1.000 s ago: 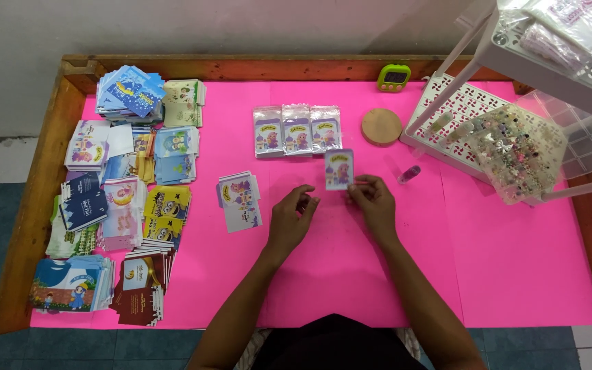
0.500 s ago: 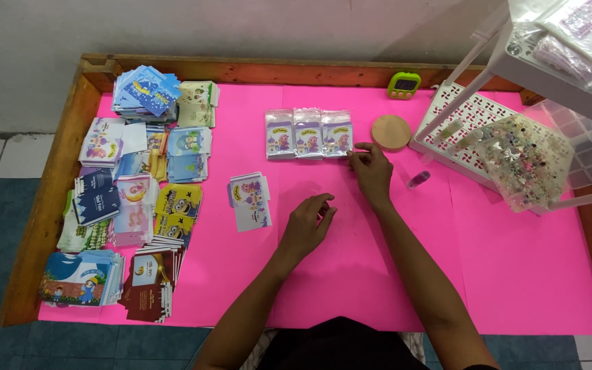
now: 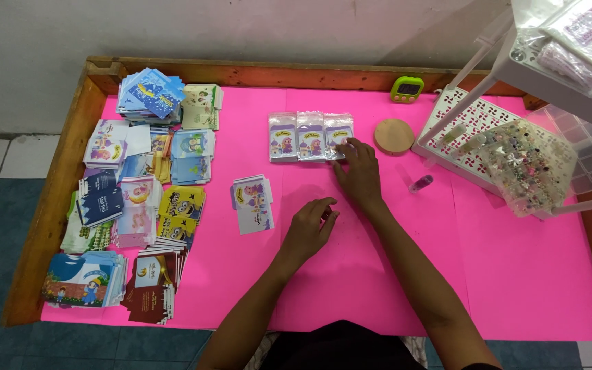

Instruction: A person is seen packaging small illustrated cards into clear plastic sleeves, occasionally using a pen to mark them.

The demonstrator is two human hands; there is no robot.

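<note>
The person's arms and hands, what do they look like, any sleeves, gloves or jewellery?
Both forearms are bare up to the picture's lower edge, with no sleeves in view. The left hand and right hand wear no gloves, and no rings, watch or bracelets can be made out. Dark clothing shows between the arms at the bottom.

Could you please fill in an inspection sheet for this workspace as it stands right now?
Surface: pink sheet over a wooden-rimmed table.
Job's things: row of three clear packets; small card pile left of the hands.
Clutter: card stacks at left; round wooden disc; green timer; small vial; white rack with a bag of beads.
Grippers: right hand touches the rightmost packet; left hand rests empty on the sheet.
Cables: nothing seen.
Surroundings: pale wall, tiled floor.
</note>
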